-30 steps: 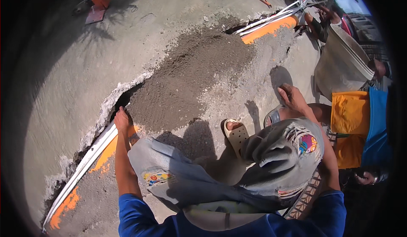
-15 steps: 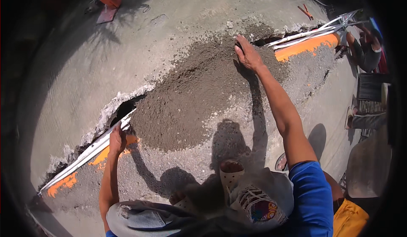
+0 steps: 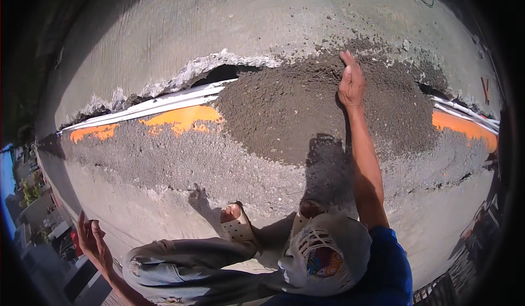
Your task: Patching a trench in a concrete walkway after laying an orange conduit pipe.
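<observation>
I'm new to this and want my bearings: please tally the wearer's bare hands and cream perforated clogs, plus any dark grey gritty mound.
Wearer's bare hands: 2
Cream perforated clogs: 2
Dark grey gritty mound: 1
Total: 5

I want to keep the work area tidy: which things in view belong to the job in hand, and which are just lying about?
Apparently in the job:
grey mix
right hand, at the mix
white pipes, orange pipe, partly covered

Apparently lying about:
green cord, upper right
reddish tool, far right
</observation>
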Motion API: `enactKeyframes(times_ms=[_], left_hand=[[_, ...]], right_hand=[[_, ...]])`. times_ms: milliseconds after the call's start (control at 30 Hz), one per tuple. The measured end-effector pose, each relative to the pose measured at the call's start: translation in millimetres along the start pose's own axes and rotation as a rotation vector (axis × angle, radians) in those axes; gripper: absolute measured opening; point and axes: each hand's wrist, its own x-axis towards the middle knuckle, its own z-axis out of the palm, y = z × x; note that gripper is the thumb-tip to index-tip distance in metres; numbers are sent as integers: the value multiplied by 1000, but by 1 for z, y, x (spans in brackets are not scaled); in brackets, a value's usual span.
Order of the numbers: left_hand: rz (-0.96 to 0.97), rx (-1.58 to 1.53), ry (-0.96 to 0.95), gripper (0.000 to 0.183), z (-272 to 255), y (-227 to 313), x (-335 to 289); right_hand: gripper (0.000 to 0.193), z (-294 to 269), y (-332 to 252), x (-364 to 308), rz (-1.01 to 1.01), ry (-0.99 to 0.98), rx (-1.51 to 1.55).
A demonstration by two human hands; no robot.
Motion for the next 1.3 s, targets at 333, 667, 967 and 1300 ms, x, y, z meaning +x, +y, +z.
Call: enactKeyframes(times_ms=[333,667,967,1300], left_hand=[[0,113,-126,66,-41,64,-66],[-380,-91,-163,67,-74,22,-101],[-410,-10,-171,62,-87,9,-123],[-375,-49,-129,70,-94,12,-144]], right_hand=[[49,55,-104,-65,85,-417,469],[86,50,-101,-129,197,-252,83],[68,178,-167,-136,594,-233,-45],[73,191,-213,-101,395,-488,342]])
